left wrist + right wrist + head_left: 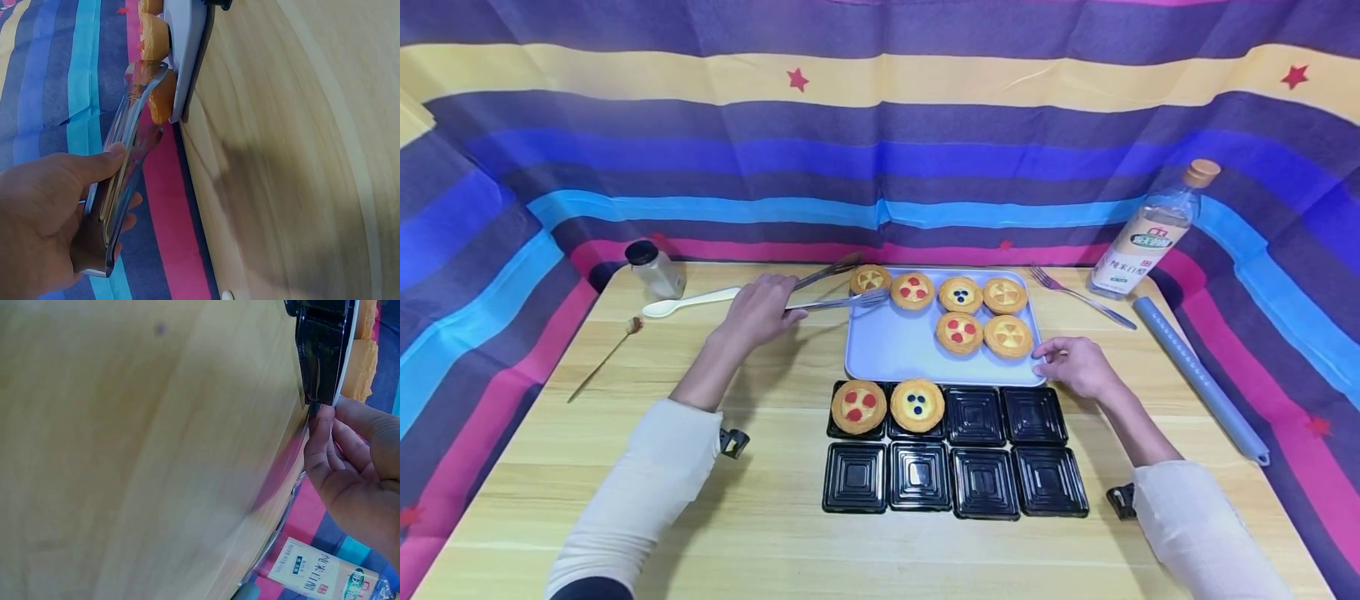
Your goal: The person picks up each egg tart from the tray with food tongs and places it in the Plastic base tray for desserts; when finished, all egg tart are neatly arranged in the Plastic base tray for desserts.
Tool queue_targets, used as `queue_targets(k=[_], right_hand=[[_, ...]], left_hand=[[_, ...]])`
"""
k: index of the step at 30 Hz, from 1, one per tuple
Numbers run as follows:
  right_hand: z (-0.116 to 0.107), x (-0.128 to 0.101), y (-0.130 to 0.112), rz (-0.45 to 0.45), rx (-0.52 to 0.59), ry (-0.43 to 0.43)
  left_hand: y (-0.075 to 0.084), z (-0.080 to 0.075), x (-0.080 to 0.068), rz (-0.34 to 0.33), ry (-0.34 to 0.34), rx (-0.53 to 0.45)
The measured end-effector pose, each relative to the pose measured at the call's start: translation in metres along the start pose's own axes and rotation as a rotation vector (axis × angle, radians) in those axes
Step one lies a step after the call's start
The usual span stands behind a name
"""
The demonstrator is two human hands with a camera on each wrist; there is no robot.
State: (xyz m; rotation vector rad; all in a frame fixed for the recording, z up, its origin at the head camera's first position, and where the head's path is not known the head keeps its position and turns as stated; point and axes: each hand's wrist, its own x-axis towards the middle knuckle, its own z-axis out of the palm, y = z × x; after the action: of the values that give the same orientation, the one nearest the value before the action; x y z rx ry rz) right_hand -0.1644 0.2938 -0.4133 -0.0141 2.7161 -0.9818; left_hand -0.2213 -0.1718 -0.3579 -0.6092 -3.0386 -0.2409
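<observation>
Nearest, two tarts are sitting in the black cups (955, 450) just before the tray (895, 350). The right hand (1075, 364) is steadying the tray's near corner with its fingertips. The left hand (760, 308) is gripping tongs (831, 287) around the far-left tart (870, 279); a loose squeeze is risking a drop.

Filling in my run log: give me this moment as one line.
left hand: grips tongs at tart | right hand: touches tray corner | tarts: six on tray, two in black cups
</observation>
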Motion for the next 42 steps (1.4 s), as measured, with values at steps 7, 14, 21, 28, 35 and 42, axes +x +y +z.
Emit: queue_targets(k=[7,14,21,28,35,42], right_hand=[[0.0,0.001,-0.001,0.001,-0.003,-0.002],[0.0,0.001,-0.001,0.006,-0.007,-0.006],[0.0,0.001,-0.001,0.009,-0.002,-0.009],[-0.001,0.0,-0.001,0.017,-0.001,-0.014],[-0.001,0.0,-0.001,0.006,-0.008,-0.005],[-0.001,0.0,0.0,-0.01,-0.006,-0.004]], left_hand=[[-0.002,0.002,0.0,-0.005,-0.014,-0.013],[-0.002,0.001,-0.002,0.009,-0.009,0.012],[-0.002,-0.004,-0.01,0.026,0.02,0.019],[-0.003,-0.01,-0.021,0.055,0.073,0.019],[0.001,-0.015,-0.035,0.071,0.09,0.019],[0.008,-0.024,-0.054,0.129,0.134,0.025]])
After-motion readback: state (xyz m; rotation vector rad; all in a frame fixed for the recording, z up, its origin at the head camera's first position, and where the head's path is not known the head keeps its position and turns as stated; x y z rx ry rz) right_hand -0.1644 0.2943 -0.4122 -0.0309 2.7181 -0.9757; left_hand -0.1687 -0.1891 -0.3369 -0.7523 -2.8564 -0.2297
